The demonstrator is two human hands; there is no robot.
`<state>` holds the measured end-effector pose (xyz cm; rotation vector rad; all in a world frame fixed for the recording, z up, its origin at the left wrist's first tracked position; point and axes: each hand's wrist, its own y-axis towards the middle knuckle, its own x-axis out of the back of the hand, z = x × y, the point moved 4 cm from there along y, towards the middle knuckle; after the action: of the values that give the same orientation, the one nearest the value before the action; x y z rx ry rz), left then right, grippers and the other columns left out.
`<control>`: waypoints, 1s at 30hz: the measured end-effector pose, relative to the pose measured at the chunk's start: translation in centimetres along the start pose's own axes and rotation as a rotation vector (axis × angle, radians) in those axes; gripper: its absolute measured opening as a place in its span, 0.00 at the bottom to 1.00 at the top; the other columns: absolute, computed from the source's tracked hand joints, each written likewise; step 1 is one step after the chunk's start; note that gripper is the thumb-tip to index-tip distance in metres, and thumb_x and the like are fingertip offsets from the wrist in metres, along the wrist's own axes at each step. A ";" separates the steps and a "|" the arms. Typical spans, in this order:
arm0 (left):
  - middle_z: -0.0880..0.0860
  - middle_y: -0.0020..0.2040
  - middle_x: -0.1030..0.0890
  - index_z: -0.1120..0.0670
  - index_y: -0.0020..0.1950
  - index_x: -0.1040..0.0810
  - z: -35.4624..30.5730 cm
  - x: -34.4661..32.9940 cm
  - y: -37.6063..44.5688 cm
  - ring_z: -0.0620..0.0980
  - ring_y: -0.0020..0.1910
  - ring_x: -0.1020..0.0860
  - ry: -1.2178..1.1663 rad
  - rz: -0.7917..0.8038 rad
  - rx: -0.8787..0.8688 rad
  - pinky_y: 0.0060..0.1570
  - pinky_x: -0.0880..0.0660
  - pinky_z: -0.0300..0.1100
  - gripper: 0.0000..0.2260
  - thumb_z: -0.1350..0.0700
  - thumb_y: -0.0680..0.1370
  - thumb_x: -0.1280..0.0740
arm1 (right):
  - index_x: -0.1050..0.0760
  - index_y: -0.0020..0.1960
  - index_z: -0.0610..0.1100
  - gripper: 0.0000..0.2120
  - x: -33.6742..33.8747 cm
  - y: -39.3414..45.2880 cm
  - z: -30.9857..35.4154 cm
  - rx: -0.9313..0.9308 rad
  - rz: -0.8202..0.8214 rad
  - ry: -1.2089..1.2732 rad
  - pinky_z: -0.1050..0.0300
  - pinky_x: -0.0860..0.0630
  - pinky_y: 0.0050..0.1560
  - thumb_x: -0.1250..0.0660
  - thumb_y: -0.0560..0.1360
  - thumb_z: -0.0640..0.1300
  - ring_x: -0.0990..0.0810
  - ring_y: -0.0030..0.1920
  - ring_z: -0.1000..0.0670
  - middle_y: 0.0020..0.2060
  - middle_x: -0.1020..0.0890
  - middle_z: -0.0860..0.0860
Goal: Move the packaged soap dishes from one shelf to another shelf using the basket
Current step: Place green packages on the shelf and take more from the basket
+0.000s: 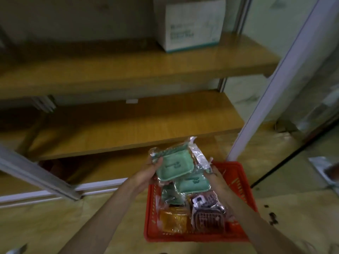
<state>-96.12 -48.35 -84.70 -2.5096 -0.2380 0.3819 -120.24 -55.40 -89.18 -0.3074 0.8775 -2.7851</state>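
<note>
A red plastic basket point(236, 178) sits on the floor below the shelves. Inside lie an orange packaged soap dish point(173, 220), a brown one point(209, 219) and a green one point(192, 185). My left hand point(146, 174) grips a green packaged soap dish point(175, 165) in clear wrap, raised above the basket's far end. My right hand point(215, 176) pinches the clear wrap at the right side of the green packs. Which pack that wrap belongs to is unclear.
Two wooden shelves face me, the lower shelf point(128, 132) just beyond the basket and the upper shelf point(128, 70) holding a white cardboard box point(190, 24). A white post point(266, 88) rises right of the basket. A grey rail point(36, 173) slants at left.
</note>
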 end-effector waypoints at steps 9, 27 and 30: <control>0.58 0.64 0.21 0.42 0.70 0.38 -16.0 -4.7 -16.4 0.63 0.52 0.16 0.093 0.072 0.021 0.32 0.17 0.54 0.35 0.60 0.72 0.22 | 0.33 0.67 0.50 0.15 4.4 -16.4 16.3 0.014 -0.009 -0.021 0.69 0.24 0.33 0.38 0.83 0.38 0.25 0.44 0.56 0.56 0.24 0.50; 0.46 0.54 0.18 0.44 0.62 0.26 -49.4 -8.8 -45.0 0.46 0.51 0.19 0.256 -0.237 -0.480 0.42 0.25 0.38 0.10 0.50 0.81 0.33 | 0.30 0.70 0.44 0.16 4.4 -40.0 51.2 0.395 0.080 -0.076 0.51 0.19 0.27 0.38 0.83 0.39 0.18 0.38 0.41 0.55 0.20 0.37; 0.43 0.53 0.17 0.42 0.58 0.26 -54.6 -8.4 -47.5 0.40 0.48 0.18 0.302 -0.287 -0.608 0.46 0.21 0.36 0.05 0.48 0.83 0.37 | 0.26 0.65 0.47 0.14 3.4 -41.8 56.9 0.492 0.105 -0.037 0.43 0.17 0.35 0.37 0.81 0.38 0.15 0.40 0.39 0.52 0.16 0.39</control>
<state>-90.52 -40.42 -12.46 -3.0093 -0.6642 -0.2255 -114.31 -53.47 -18.80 -0.2194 0.1740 -2.7676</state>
